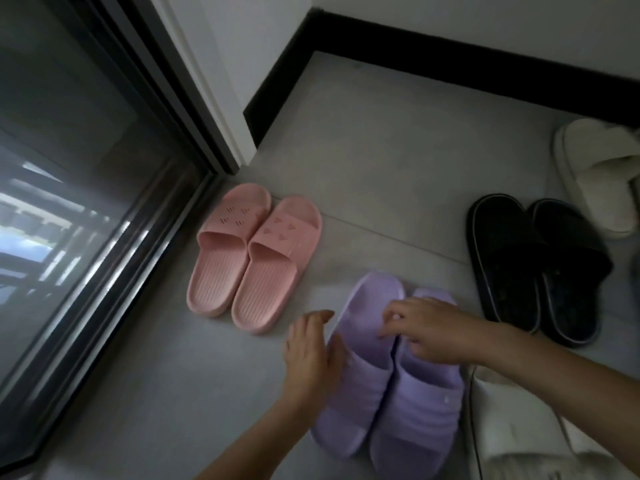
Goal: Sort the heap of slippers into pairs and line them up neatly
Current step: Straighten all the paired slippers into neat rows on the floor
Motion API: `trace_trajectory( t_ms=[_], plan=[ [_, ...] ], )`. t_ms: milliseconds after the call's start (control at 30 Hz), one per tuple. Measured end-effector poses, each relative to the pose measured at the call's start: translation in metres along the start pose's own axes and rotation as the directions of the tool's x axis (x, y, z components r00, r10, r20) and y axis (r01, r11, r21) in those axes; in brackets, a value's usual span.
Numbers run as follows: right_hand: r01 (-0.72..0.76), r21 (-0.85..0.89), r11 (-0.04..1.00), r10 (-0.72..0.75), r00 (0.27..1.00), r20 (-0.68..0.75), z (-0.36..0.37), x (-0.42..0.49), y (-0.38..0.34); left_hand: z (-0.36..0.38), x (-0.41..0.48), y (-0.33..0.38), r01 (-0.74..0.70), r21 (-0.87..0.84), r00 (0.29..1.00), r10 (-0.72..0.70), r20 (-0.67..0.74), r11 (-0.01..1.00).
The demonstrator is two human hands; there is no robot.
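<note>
Purple slippers (367, 379) lie side by side, touching, on the grey floor (381, 161) between the pink pair (277, 244) and the black pair (502, 261). The left hand (310, 355), fingers straight, presses the outer edge of the purple slippers. The right hand (429, 330) sets bent fingers at their heels; whether it pinches them is unclear.

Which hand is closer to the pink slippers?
Left. The left hand touches the outer side of the purple slippers, next to the pink slippers; the right hand is on top of them, farther off.
</note>
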State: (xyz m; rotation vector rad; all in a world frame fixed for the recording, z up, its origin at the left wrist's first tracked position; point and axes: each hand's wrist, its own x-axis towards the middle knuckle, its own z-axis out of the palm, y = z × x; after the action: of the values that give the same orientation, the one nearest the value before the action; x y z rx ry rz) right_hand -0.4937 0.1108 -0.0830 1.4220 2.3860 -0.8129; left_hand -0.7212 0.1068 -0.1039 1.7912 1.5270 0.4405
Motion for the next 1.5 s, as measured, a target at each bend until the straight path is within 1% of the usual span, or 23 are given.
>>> trace_trajectory(
  t_ms=[33,100,167,300,367,433,500,567,633,700,767,833,867,900,967,1033,1133,1200,1267,1333,1400,1467,1500],
  plan=[
    [0.046,-0.038,0.998,-0.044,0.998,0.049,0.005,-0.008,-0.002,0.004,-0.005,0.004,-0.008,-0.040,1.000,0.009,0.007,0.999],
    [0.104,-0.033,0.994,-0.100,0.990,0.097,0.011,-0.018,-0.010,0.010,-0.010,0.010,-0.031,-0.067,0.999,0.030,-0.013,0.997],
    [0.151,0.008,0.988,-0.152,0.986,0.067,0.014,-0.017,-0.019,0.014,-0.014,0.014,-0.038,-0.078,0.999,0.036,-0.039,0.996],
    [0.212,0.092,0.973,-0.215,0.976,0.027,0.001,-0.003,-0.028,0.010,-0.013,0.019,0.005,-0.162,0.997,-0.016,-0.071,0.987],
    [0.169,0.200,0.965,-0.153,0.984,-0.090,-0.017,-0.004,-0.021,0.000,-0.002,0.022,0.019,-0.233,0.992,-0.047,-0.115,0.972],
    [0.075,0.337,0.939,0.006,0.972,-0.233,-0.034,-0.012,-0.010,-0.016,0.014,0.029,-0.006,-0.259,0.981,-0.044,-0.187,0.966],
    [-0.015,0.408,0.913,0.159,0.934,-0.321,-0.045,-0.021,-0.003,-0.033,0.032,0.043,-0.056,-0.222,0.972,0.002,-0.236,0.973],
    [-0.079,0.470,0.879,0.298,0.861,-0.412,-0.046,-0.027,-0.002,-0.043,0.052,0.058,-0.093,-0.179,0.967,0.046,-0.251,0.979],
    [-0.172,0.532,0.829,0.462,0.747,-0.478,-0.041,-0.025,-0.007,-0.047,0.069,0.068,-0.111,-0.165,0.975,0.076,-0.208,0.980],
    [-0.259,0.600,0.757,0.608,0.616,-0.501,-0.032,-0.018,-0.015,-0.045,0.083,0.072,-0.123,-0.122,0.987,0.109,-0.116,0.985],
    [-0.295,0.710,0.640,0.734,0.511,-0.449,-0.020,-0.010,-0.027,-0.039,0.087,0.072,-0.120,-0.048,0.992,0.117,-0.054,0.992],
    [-0.304,0.820,0.486,0.837,0.432,-0.336,-0.005,0.000,-0.043,-0.033,0.082,0.072,-0.148,0.035,0.988,0.149,-0.028,0.988],
    [-0.306,0.848,0.432,0.871,0.387,-0.303,0.002,0.005,-0.052,-0.029,0.079,0.070,-0.172,0.072,0.985,0.173,-0.009,0.983],
    [-0.301,0.865,0.400,0.895,0.332,-0.298,0.011,0.010,-0.062,-0.025,0.075,0.067,-0.185,0.093,0.983,0.184,0.017,0.978],
    [-0.257,0.902,0.346,0.930,0.219,-0.295,0.024,0.021,-0.075,-0.019,0.066,0.056,-0.170,0.115,0.983,0.160,0.089,0.979],
    [-0.189,0.942,0.277,0.956,0.155,-0.250,0.032,0.031,-0.081,-0.015,0.059,0.042,-0.167,0.157,0.977,0.142,0.158,0.973],
    [-0.125,0.972,0.199,0.978,0.091,-0.189,0.039,0.043,-0.087,-0.011,0.052,0.025,-0.209,0.206,0.959,0.160,0.232,0.956],
    [-0.113,0.978,0.177,0.982,0.094,-0.167,0.040,0.050,-0.090,-0.010,0.056,0.019,-0.215,0.240,0.959,0.158,0.235,0.947],
    [-0.083,0.982,0.168,0.976,0.152,-0.154,0.040,0.055,-0.091,-0.011,0.065,0.016,-0.201,0.261,0.964,0.144,0.222,0.944],
    [-0.018,0.989,0.145,0.968,0.210,-0.138,0.037,0.057,-0.089,-0.012,0.075,0.018,-0.204,0.260,0.969,0.156,0.193,0.944],
    [0.031,0.990,0.135,0.961,0.241,-0.139,0.032,0.058,-0.086,-0.015,0.083,0.021,-0.209,0.256,0.971,0.169,0.171,0.944],
    [0.030,0.987,0.158,0.948,0.276,-0.160,0.029,0.058,-0.085,-0.015,0.088,0.022,-0.212,0.273,0.971,0.172,0.163,0.938],
    [0.012,0.981,0.191,0.934,0.306,-0.186,0.030,0.055,-0.085,-0.015,0.089,0.022,-0.215,0.294,0.972,0.173,0.161,0.931]
  ],
)
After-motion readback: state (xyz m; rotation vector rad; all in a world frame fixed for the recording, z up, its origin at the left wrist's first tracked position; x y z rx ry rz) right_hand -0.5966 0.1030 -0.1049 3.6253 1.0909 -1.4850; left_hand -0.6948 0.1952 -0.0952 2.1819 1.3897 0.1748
